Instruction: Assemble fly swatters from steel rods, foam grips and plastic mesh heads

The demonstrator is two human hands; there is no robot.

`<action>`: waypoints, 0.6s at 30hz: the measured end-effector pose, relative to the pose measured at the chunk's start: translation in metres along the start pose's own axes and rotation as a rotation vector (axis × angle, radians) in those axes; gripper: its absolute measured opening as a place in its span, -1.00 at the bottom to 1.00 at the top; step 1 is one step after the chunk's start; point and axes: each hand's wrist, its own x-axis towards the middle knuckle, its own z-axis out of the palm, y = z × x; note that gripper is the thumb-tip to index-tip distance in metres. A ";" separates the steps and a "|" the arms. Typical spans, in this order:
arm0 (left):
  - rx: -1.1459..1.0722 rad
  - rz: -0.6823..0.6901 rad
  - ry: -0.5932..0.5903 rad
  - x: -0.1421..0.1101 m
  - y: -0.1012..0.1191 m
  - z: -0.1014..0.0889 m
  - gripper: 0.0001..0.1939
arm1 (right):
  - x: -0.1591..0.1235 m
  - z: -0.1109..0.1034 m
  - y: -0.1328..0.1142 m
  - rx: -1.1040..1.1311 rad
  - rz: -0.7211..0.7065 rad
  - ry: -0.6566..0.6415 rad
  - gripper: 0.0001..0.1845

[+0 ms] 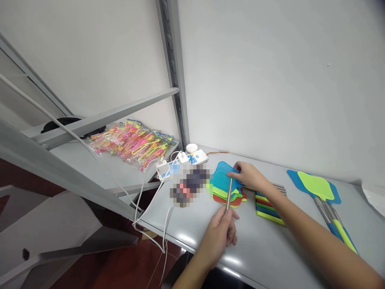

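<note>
My left hand is closed around the lower part of a slim metal rod, which points up and away from me. The rod's upper end lies over a blue mesh fly swatter head. My right hand pinches the right edge of that blue head, its thumb on top near the rod's tip. Beneath it lie green mesh heads and a red one. Right of this stack, partly behind my right forearm, is a row of handles with coloured grips and metal rods.
Fly swatters with handles lie at the table's right. At left are a power strip with plugs, loose white cables and a pixelated patch. Bagged colourful items cover a side shelf behind a metal rack post.
</note>
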 end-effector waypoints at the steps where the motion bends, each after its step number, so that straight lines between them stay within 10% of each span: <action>1: 0.014 0.001 -0.005 0.000 0.001 0.000 -0.66 | -0.004 -0.006 -0.001 0.070 0.009 0.013 -0.63; 18: 0.307 -0.034 -0.200 0.008 -0.008 0.032 -0.55 | -0.115 -0.029 0.013 1.040 0.083 0.618 -0.78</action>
